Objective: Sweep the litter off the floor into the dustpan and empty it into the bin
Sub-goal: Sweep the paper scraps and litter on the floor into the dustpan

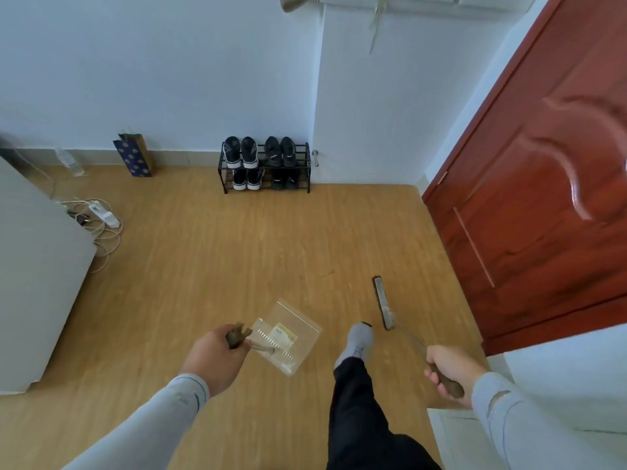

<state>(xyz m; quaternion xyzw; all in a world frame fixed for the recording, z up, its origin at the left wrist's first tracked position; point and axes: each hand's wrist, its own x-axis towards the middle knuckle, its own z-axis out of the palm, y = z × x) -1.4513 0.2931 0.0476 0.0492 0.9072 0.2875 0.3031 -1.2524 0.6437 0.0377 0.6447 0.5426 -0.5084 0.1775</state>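
My left hand point(217, 357) grips the brown handle of a clear plastic dustpan point(288, 337), which hangs just above the wooden floor in front of me; a yellow-white label shows on it. My right hand point(451, 371) grips the brown handle of a broom. Its narrow dark head point(383, 301) is down near the floor, to the right of the dustpan and apart from it. A small dark speck of litter point(327, 274) lies on the floor beyond both. No bin is in view.
A black shoe rack point(266, 167) with several shoes stands against the far wall. A red-brown door point(543, 198) is on the right. A grey cabinet point(30, 273), a power strip with cables point(101, 215) and a blue paper bag point(134, 157) are on the left. My grey-shoed foot point(359, 340) is between dustpan and broom.
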